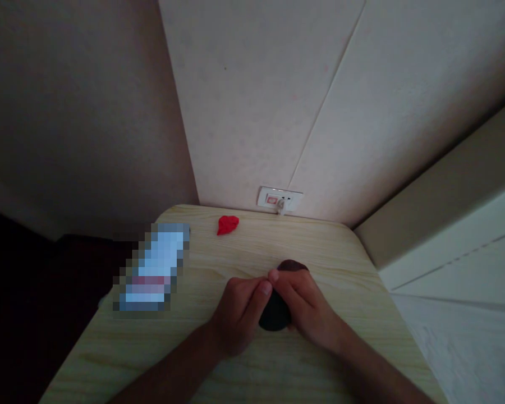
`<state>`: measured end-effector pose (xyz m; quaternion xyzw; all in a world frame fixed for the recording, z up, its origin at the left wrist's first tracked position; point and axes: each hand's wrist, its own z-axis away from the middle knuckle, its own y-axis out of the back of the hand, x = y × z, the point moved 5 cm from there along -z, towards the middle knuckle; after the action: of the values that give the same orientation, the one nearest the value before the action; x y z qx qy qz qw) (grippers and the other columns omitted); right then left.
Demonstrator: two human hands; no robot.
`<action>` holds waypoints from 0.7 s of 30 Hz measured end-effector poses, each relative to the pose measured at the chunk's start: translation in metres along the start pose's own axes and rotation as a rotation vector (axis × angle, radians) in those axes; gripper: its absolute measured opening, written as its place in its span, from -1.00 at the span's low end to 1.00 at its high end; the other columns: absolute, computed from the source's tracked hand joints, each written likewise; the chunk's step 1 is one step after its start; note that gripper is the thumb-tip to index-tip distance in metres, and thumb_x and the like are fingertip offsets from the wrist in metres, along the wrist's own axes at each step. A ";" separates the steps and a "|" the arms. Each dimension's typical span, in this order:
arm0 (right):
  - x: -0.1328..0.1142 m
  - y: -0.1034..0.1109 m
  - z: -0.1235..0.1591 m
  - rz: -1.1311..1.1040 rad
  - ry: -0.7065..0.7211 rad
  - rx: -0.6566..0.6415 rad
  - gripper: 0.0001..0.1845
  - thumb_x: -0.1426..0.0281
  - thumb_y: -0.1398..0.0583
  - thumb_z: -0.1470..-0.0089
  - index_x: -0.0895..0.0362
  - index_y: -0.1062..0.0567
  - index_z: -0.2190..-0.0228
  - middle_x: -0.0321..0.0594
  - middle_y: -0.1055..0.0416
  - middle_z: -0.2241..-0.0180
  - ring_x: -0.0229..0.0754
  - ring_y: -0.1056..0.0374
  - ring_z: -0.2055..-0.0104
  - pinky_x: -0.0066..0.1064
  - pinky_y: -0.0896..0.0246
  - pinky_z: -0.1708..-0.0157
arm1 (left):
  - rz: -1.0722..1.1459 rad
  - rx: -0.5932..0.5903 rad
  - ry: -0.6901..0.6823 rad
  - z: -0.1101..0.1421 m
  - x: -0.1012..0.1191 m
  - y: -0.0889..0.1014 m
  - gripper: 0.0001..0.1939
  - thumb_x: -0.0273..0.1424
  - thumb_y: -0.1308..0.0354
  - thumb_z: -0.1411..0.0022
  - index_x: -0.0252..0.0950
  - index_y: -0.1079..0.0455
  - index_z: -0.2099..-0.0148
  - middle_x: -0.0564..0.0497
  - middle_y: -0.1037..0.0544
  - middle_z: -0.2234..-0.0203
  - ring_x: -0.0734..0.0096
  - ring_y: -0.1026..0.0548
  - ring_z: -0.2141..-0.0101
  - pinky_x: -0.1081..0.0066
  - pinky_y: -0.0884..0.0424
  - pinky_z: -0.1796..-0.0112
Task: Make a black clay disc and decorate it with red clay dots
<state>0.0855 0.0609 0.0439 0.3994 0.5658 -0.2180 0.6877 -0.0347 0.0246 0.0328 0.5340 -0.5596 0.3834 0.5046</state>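
Note:
A dark, rounded object (274, 315) sits low over the wooden tabletop, between my two hands. Its near end looks black, and a dark brownish part sticks out beyond my right fingers; its kind is unclear. My left hand (238, 315) closes on its left side, with the thumb pointing up across the top. From the right, my right hand (306, 303) wraps over the same object, and its fingertips meet the left thumb. The undersides of both hands are hidden. Farther back lies a small, crumpled-looking red piece (228, 224), apart from both hands.
A blurred-out phone-like device (155, 266) with a lit screen rests at the left of the wooden table (332, 241). A wall socket (280, 199) with a white plug is just above the table's back edge. Pale furniture (454, 247) stands along the right side.

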 end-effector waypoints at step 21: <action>0.008 -0.031 0.019 -0.123 0.167 0.310 -0.41 0.09 0.04 -0.41 0.10 -0.23 0.61 -0.39 -0.03 0.63 -0.35 0.02 0.61 -0.45 0.14 0.60 | -0.334 0.423 -0.192 0.040 -0.034 0.020 -0.55 -0.07 0.00 -0.43 -0.24 -0.63 0.13 -0.15 -0.70 0.33 0.17 -0.65 0.34 0.28 -0.61 0.34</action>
<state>0.0757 0.0290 0.0272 0.4817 0.6041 -0.3103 0.5538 -0.0635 -0.0046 -0.0060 0.7461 -0.4168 0.3507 0.3830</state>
